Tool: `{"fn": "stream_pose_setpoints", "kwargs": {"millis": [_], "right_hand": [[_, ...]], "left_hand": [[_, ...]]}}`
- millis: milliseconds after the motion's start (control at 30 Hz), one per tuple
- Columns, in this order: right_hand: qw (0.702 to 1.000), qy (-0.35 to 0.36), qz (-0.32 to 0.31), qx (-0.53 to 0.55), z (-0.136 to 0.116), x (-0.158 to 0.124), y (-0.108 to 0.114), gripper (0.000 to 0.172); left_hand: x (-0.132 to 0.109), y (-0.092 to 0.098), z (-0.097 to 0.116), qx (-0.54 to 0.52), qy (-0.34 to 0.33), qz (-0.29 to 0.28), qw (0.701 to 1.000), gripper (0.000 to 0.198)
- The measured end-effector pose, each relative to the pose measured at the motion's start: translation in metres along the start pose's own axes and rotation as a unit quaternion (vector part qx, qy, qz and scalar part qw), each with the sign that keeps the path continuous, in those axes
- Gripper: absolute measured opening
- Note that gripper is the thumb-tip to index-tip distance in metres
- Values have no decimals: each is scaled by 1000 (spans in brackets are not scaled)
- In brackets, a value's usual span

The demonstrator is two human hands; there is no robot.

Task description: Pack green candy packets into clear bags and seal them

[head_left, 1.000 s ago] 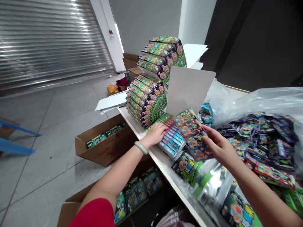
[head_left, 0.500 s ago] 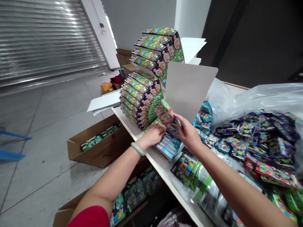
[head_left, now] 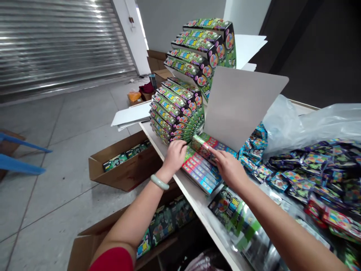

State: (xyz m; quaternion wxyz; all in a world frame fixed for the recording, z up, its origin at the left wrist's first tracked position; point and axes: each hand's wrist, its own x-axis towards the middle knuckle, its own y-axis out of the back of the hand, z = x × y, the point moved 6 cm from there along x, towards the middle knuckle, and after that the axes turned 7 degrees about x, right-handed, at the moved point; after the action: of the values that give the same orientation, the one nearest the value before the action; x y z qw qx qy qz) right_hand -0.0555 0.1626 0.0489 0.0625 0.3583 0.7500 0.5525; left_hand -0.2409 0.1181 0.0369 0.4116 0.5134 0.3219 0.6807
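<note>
A display box with a raised white lid (head_left: 239, 105) lies on the table, holding rows of small green, pink and blue packets (head_left: 199, 169). Alongside the near rows, a further row of packets (head_left: 201, 146) shows its printed side, standing slightly higher. My right hand (head_left: 229, 167) lies over this row, index finger stretched along its top edge and nothing visibly pinched. At the box's left side, my left hand (head_left: 175, 156) has its fingers bent over the edge; the fingertips are partly hidden. A pale bangle is on my left wrist.
Folded printed boxes (head_left: 180, 109) fan out and stack up behind. On the right lie loose foil packets (head_left: 313, 165) beside clear plastic wrap (head_left: 327, 120). Cardboard cartons (head_left: 124, 165) with printed boxes stand below the table's left edge. A taped printed pack (head_left: 228, 207) lies in front.
The row of packets, tilted up in my right hand before, now lies down in the box. My right fingers have straightened over it. My left hand has moved back to the box's left edge.
</note>
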Motion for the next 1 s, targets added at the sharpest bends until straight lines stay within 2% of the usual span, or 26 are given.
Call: {"fn": "stream_pose_setpoints", "kwargs": {"millis": [67,133,300,533,767,867,1000], "right_hand": [[999,10,-25,-21,-2,2,-9,49],[999,17,-31,-28,-4,7,-15,47],[997,13,-63,-32,-7,13,-30,47],[995,0,-93,-44,-6,7,-40,54],[994,-11,-104,-18,-9,9,-47,62],[997,8,-75,15,-4,4,-38,56],[996,-22,44,70,22,-26,-9,39]], "left_hand": [[3,2,-8,2,38,18,999,35],[10,-2,-6,3,44,10,999,37],[25,-11,6,30,35,-29,999,28],[24,-21,8,56,-24,-68,996,24],[29,-27,6,79,-29,-78,993,26],[21,-22,9,90,-31,-72,993,29],[8,-19,10,90,-47,-92,991,30]]}}
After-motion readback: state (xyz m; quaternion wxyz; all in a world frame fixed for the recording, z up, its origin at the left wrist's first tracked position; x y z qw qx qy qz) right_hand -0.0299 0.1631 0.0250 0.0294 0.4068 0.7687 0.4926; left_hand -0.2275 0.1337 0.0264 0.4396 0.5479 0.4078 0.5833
